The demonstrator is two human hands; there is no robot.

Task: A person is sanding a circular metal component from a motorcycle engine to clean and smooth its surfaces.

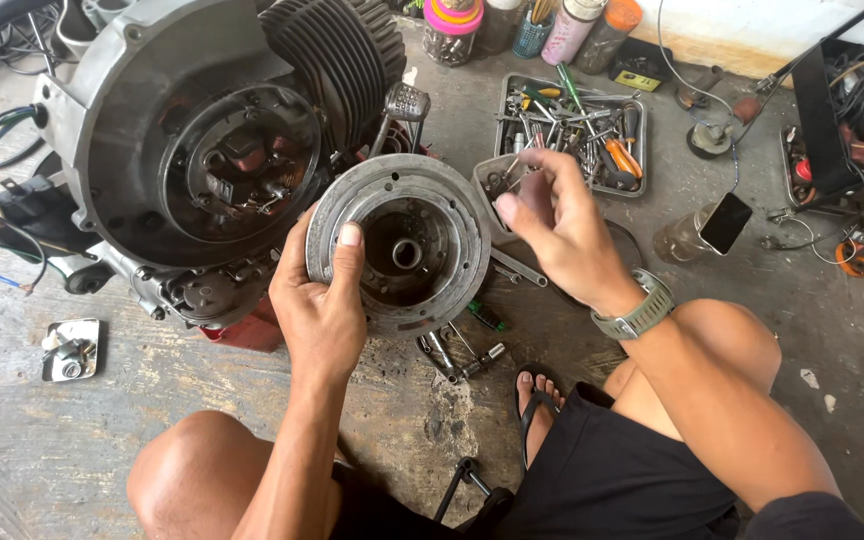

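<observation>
While the engine (192, 150) fills the far left, its open round casing faces the person. At centre the left hand (317, 300) grips the flywheel (399, 243) by its left rim, hollow face and axis toward the camera. Far right of it, the tray (637, 150) holds screwdrivers and bits. The right hand (557, 225) pinches into a small cup (492, 178). Bare floor lies near left.

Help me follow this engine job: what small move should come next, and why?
Probably lift a small fastener from the small parts tray. The right hand has its fingertips at that tray, while the left hand holds the flywheel beside the exposed stator.
</observation>
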